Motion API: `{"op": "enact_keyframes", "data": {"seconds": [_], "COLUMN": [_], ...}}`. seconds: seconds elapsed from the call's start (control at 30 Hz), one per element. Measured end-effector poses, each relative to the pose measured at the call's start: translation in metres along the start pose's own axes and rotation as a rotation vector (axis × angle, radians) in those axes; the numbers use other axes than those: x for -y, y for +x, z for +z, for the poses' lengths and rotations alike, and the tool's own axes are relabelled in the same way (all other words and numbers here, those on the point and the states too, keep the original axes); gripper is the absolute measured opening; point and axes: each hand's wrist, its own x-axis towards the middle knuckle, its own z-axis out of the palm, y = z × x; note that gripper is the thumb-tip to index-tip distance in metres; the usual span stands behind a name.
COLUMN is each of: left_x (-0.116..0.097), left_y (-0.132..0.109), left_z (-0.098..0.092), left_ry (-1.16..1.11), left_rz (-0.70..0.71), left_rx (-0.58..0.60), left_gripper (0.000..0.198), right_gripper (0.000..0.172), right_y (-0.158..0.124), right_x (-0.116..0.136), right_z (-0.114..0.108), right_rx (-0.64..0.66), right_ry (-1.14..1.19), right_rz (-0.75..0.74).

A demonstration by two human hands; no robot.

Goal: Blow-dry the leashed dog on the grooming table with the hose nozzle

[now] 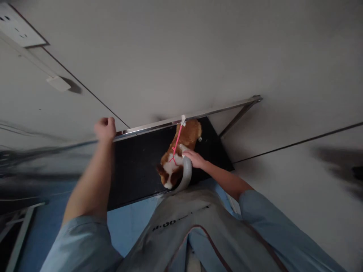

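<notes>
A brown and white dog (193, 132) is on a black tabletop (136, 166), its head toward me. A thin pink lead (177, 136) runs from its neck up to a white clip (183, 120) on a metal bar. My right hand (194, 158) is closed around the end of a grey flexible hose (186, 173), whose pale nozzle lies close over the dog's back; contact cannot be made out. Raised near the left part of the bar, my left hand (105, 129) is curled into a fist, slightly blurred, with nothing visible in it.
The metal bar (215, 110) crosses above the table's far side, with a bracket (238, 117) at its right. A pale wall stands behind, carrying a socket panel (19, 28) at upper left. Dark blurred items lie at far left. A grey apron (181, 215) covers my front.
</notes>
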Motion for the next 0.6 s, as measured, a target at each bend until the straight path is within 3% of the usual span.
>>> {"op": "enact_keyframes", "data": {"seconds": [0.1,0.23,0.3,0.43,0.6], "left_x": [-0.012,-0.005,0.002,0.014,0.027], "left_y": [-0.004,-0.010,-0.013,-0.019,-0.026], "left_z": [-0.010,-0.016,-0.018,-0.021,-0.024], "left_ry": [0.089,0.230,0.263,0.249,0.208], "left_rz": [-0.091,-0.096,-0.098,-0.080,-0.082], "left_rx": [-0.009,-0.002,0.015,-0.014,-0.067], "left_gripper": [0.027,0.034,0.037,0.038,0.038], "right_gripper": [0.051,0.047,0.047,0.056,0.056], "right_y": [0.014,0.021,0.030,0.058,0.070], "right_x": [0.010,0.016,0.009,-0.009,-0.009], "right_z": [-0.002,-0.005,-0.016,-0.052,-0.076], "right_rx": [-0.050,0.159,0.145,-0.038,0.134], "right_ry": [-0.036,0.020,-0.008,-0.125,-0.091], "right_rz": [0.093,-0.166,-0.164,-0.001,-0.095]}}
